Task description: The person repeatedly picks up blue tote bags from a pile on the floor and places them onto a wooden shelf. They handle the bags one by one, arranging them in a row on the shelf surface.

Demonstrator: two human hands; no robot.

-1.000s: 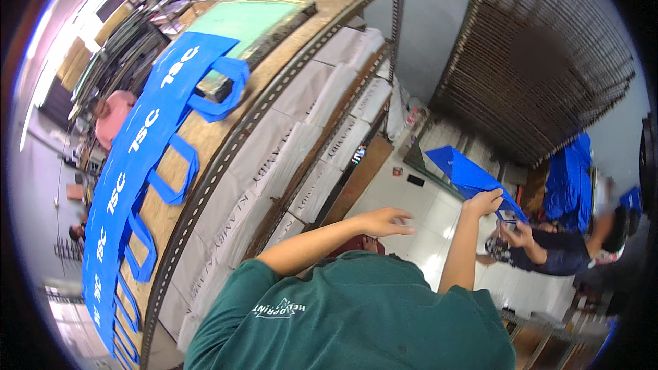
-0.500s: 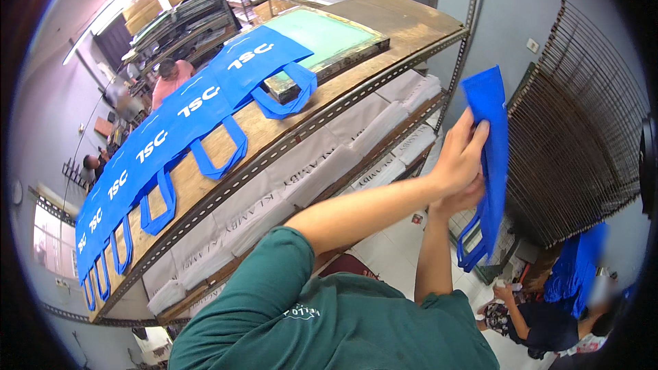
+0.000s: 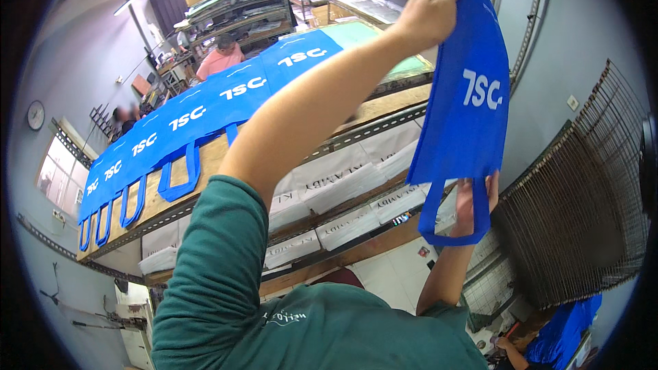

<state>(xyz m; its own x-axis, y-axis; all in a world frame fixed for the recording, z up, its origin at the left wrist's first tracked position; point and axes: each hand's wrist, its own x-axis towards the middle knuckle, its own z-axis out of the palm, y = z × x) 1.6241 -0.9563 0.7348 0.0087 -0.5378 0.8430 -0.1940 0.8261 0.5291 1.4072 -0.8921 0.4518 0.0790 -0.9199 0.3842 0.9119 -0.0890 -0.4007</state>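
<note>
A blue tote bag (image 3: 462, 123) with white printing hangs stretched out in front of me, printed side in view and its loop handle downward. At its upper edge, my left hand (image 3: 430, 8) is closed with the fabric pinched in the fingers. Lower down, my right hand (image 3: 468, 204) grips the handle-side edge from behind; the bag and handle partly hide its fingers. To the left, a row of matching blue bags (image 3: 205, 99) lies overlapping on a wooden bench top (image 3: 223, 154), handles toward me. My left forearm covers part of that row.
A green screen-printing frame (image 3: 411, 68) lies at the bench's far right end. Below are stacks of pale printed pieces (image 3: 343, 185). A wire drying rack (image 3: 582, 199) stands to the right, with a blue heap (image 3: 565, 332) beneath. Other people, one in pink (image 3: 221, 58), are nearby.
The bag I hold has risen and swung open, from edge-on to showing its printed face. My left hand has moved up with its upper edge. The view has turned rightward.
</note>
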